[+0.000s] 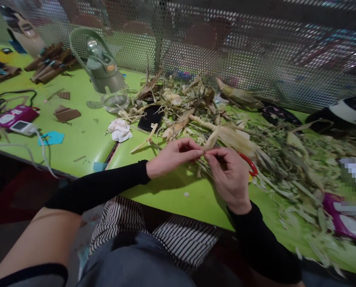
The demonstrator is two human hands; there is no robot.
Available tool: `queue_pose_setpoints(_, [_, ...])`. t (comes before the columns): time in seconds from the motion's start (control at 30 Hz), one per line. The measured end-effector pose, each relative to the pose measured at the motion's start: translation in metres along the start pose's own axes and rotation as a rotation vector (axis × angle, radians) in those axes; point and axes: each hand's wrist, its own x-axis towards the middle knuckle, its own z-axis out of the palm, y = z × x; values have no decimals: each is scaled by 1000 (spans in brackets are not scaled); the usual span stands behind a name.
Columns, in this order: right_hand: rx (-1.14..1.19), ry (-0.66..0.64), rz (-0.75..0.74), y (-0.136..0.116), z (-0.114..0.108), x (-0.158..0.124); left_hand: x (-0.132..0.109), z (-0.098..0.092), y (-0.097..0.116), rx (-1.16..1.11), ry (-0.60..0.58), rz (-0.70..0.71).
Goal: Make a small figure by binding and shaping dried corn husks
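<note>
Both of my hands meet above the near part of the green table. My left hand (176, 156) is closed in a pinch, thumb against forefinger. Its fingertips touch those of my right hand (230, 173), which is pinched too. A pale corn husk strip (211, 138) rises from between the joined fingertips, and its lower end is hidden by them. Just behind lies a broad dried corn husk (236, 138) with a stalk (201, 121). A red curved handle (249, 164), perhaps of scissors, shows beside my right hand.
Shredded husks (285, 159) spread across the green table (163, 195). A black phone (150, 117), a crumpled tissue (120, 130) and a bottle with a looped handle (106, 75) stand or lie left of the pile. A perforated metal screen (178, 48) runs behind. A white cable (43, 153) hangs over the edge.
</note>
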Motion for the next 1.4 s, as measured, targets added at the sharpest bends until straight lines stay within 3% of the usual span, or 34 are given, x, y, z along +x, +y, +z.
queue_pose_setpoints(0.1, [127, 13, 130, 0, 4, -3, -2, 3, 0, 120, 3, 89])
queue_pose_setpoints(0.27, [314, 88, 288, 3, 8, -5, -2, 4, 0, 228, 13, 114])
queue_pose_setpoints(0.67, [370, -103, 265, -5, 6, -3, -1, -2, 9, -125, -25, -249])
queue_pose_setpoints(0.77, [342, -94, 214, -1, 7, -4, 0, -1, 10, -105, -24, -232])
queue_pose_setpoints(0.87, [229, -28, 61, 4, 7, -4, 0, 1, 12, -87, 11, -201])
queue_pose_setpoints(1.0, [0, -16, -166, 5, 3, -1, 0, 2, 16, -98, 55, -275])
queue_pose_setpoints(1.1, [-101, -27, -221, 3, 0, 2, -1, 1, 17, -89, 38, -307])
queue_pose_setpoints(1.23, [-95, -23, -175, 1, 0, 1, -2, 0, 10, -35, -4, -194])
queue_pose_setpoints(1.4, [92, 7, 59, -2, 3, -5, -4, 1, 3, 202, 11, 162])
